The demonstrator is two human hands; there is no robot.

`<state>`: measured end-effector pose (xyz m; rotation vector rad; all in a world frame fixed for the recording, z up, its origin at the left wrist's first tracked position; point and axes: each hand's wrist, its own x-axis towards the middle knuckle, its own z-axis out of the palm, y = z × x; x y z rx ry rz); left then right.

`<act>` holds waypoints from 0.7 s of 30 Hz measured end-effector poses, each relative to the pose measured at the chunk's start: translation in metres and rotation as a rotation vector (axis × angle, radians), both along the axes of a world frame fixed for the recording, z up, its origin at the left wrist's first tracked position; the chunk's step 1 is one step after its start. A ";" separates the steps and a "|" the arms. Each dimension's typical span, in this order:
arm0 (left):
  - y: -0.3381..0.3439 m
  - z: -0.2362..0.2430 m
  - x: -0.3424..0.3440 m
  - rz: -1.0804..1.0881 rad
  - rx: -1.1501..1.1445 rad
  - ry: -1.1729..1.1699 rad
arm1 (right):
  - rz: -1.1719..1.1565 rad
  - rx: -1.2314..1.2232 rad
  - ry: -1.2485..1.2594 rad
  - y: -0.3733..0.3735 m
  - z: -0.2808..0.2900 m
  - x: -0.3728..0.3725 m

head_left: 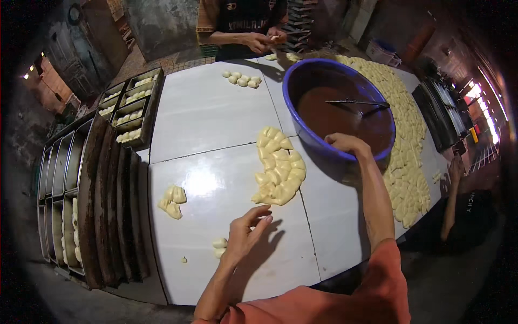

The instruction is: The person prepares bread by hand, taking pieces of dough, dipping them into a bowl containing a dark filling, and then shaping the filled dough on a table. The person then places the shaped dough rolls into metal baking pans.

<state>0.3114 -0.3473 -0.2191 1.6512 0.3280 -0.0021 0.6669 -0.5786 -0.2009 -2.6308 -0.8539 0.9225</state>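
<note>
My left hand (248, 229) hovers over the white tabletop with its fingers stretched and apart, holding nothing. Just beyond its fingertips lies a curved cluster of pale yellow dough pieces (280, 168). My right hand (348, 144) reaches over the near rim of a large blue basin (291, 110), its fingers curled down inside. Whatever those fingers grip, if anything, is hidden. Brown mixture (324, 116) fills the lower part of the basin, and a long dark tool (356, 102) rests across it. Two smooth dough balls (219, 247) sit beside my left wrist.
Metal loaf tins (65, 162) stand stacked along the left edge, several holding dough balls. Dough pieces (407, 146) cover the table's right side. Shaped dough balls (243, 80) lie at the far side, near a person's hands (264, 40). Another person's arm (452, 194) shows at right.
</note>
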 end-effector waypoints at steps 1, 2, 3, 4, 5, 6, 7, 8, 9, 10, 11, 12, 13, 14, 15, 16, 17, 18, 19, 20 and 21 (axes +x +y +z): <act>0.000 -0.002 -0.002 -0.024 0.016 -0.016 | 0.006 0.001 0.006 0.000 0.011 -0.006; -0.003 -0.001 -0.001 -0.033 0.002 0.002 | -0.142 0.203 0.062 -0.005 0.020 -0.011; -0.003 0.000 -0.001 -0.027 0.000 0.002 | -0.285 0.410 0.116 -0.006 0.027 -0.015; -0.004 0.001 0.001 -0.032 -0.008 0.009 | -0.368 0.585 0.234 -0.009 0.030 -0.020; -0.006 0.002 0.003 -0.037 -0.017 0.016 | -0.364 0.582 0.235 -0.008 0.032 -0.027; -0.008 0.004 0.005 -0.040 -0.043 0.027 | -0.441 0.731 0.183 -0.007 0.033 -0.035; -0.011 0.005 0.009 -0.032 -0.048 0.023 | -0.513 0.877 0.126 -0.003 0.039 -0.046; -0.014 0.004 0.015 -0.047 -0.064 -0.005 | -0.576 1.032 0.165 0.002 0.046 -0.059; -0.021 0.004 0.021 -0.071 -0.090 -0.034 | -0.573 1.019 0.157 0.003 0.054 -0.074; -0.025 0.004 0.026 -0.050 -0.184 -0.071 | -0.591 1.192 0.307 0.011 0.054 -0.090; -0.028 -0.002 0.032 -0.074 -0.268 -0.078 | -0.606 1.359 0.465 0.021 0.056 -0.107; -0.032 -0.001 0.037 -0.068 -0.365 -0.087 | -0.664 1.373 0.466 0.036 0.059 -0.132; -0.037 0.001 0.043 -0.061 -0.463 -0.100 | -0.641 1.439 0.555 0.041 0.049 -0.148; -0.041 -0.001 0.046 -0.036 -0.468 -0.092 | -0.634 1.460 0.610 0.050 0.036 -0.164; -0.043 -0.003 0.047 -0.001 -0.589 -0.115 | -0.624 1.481 0.675 0.062 0.025 -0.181; -0.044 -0.005 0.046 0.031 -0.713 -0.139 | -0.653 1.491 0.721 0.075 0.019 -0.203; -0.043 -0.007 0.042 0.054 -0.818 -0.186 | -0.685 1.500 0.766 0.084 0.014 -0.221; -0.034 -0.004 0.034 0.080 -0.916 -0.129 | -0.689 1.433 0.794 0.087 0.003 -0.225; -0.025 -0.002 0.025 0.106 -1.016 -0.072 | -0.652 1.513 0.831 0.086 -0.005 -0.237; -0.019 -0.005 0.015 0.130 -1.016 -0.068 | -0.653 1.474 0.859 0.086 -0.010 -0.244; -0.012 -0.007 0.007 0.256 -1.007 -0.080 | -0.647 1.439 0.882 0.090 -0.010 -0.251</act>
